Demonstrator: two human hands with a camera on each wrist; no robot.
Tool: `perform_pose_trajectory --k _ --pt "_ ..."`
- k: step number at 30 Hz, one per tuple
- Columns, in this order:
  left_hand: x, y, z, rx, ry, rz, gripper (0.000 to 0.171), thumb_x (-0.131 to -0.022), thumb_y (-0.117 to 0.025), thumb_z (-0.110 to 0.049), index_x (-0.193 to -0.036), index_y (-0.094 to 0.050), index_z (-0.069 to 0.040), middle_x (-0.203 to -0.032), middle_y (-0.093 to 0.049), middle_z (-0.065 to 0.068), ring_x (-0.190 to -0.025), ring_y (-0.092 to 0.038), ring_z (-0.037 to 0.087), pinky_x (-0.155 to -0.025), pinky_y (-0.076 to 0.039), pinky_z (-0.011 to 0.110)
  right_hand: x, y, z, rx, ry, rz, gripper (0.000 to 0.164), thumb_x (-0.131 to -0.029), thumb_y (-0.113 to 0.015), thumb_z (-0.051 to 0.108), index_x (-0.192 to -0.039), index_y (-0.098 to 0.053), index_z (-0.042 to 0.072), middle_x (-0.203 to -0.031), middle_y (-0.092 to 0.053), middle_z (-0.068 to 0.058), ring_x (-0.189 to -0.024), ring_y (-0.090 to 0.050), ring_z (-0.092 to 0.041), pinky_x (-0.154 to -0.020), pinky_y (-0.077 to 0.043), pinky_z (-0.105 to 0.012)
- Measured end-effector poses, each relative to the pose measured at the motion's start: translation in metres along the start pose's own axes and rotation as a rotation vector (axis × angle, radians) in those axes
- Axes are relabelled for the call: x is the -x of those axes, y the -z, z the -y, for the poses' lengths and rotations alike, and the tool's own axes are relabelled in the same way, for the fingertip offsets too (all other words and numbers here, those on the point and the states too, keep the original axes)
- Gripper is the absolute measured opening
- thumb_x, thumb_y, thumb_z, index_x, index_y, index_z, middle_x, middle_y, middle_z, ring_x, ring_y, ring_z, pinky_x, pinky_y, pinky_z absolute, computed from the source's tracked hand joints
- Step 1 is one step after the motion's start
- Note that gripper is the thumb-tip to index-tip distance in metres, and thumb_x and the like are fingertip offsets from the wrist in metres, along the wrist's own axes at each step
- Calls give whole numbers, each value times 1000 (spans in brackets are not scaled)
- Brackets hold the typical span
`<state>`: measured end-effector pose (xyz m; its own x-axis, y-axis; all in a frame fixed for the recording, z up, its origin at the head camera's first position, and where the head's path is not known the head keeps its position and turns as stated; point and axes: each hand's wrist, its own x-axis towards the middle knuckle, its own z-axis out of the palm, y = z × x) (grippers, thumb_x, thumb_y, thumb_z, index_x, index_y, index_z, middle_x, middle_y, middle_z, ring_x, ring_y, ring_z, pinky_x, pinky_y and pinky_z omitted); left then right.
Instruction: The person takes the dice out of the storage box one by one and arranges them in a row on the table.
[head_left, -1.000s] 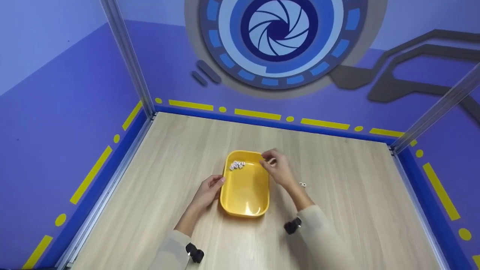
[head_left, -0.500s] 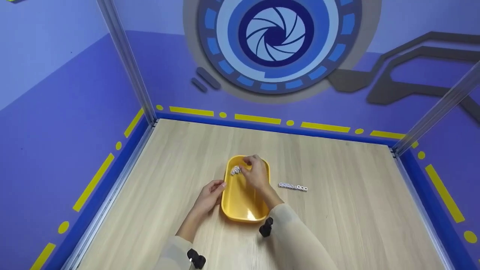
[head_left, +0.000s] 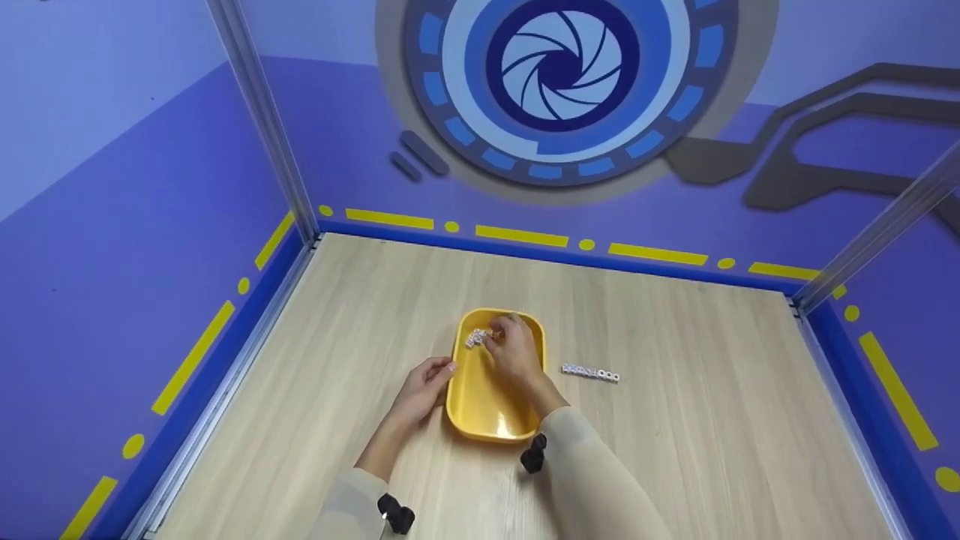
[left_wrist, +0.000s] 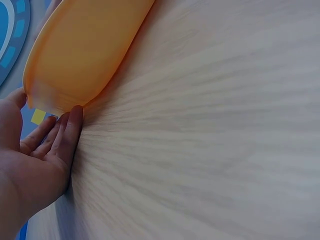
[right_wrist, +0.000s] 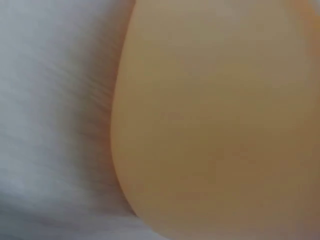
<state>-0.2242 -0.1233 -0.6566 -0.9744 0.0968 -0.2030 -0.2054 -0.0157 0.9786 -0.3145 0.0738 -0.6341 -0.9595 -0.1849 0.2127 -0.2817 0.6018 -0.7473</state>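
Right hand (head_left: 517, 352) at the cubes (head_left: 475, 340), left hand (head_left: 420, 387) gripping the tray (head_left: 474, 409).
From my station I can't tell whether the right hand pinches anything; the left holds the tray's left side between thumb and fingers, probably to steady it. The cubes bunch in the tray's far-left corner; a straight row (head_left: 591, 373) lies right of the tray, likely set apart for order. The bench (head_left: 712, 420) is pale wood-grain; beyond the tray stands a blue-purple wall (head_left: 326, 127).

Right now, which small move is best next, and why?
Perhaps pinch one of the white cubes: the right hand, its grip unclear, is beside them inside the yellow tray, the left hand holds the tray, and a cube row lies outside.
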Motion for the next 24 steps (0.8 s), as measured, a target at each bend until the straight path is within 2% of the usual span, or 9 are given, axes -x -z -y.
perform_pose_trajectory --k 5,12,24 --pt "1 2 -1 13 -9 5 56 -99 -59 -43 -138 -50 -3 -128 -60 19 -108 -66 29 -81 -58 35 -2 -2 -1 36 22 13 20 -87 -75 8 -104 -70 0 -101 -63 -12 -88 -58 -20 -81 -53 -35" --pt "0 1 -2 48 -6 25 55 -99 -60 -41 -138 -50 -4 -131 -57 21 -113 -63 33 -83 -58 36 -1 -1 -1 89 43 58 13 -86 -75 8 -97 -72 3 -94 -61 -7 -84 -56 -19 -78 -51 -35" --pt "2 -2 -2 22 -5 2 55 -99 -59 -43 -137 -51 -5 -130 -59 19 -111 -64 31 -83 -58 35 3 -4 -5 183 -1 114 7 -87 -73 9 -93 -69 6 -89 -57 0 -81 -55 -17 -74 -51 -33"
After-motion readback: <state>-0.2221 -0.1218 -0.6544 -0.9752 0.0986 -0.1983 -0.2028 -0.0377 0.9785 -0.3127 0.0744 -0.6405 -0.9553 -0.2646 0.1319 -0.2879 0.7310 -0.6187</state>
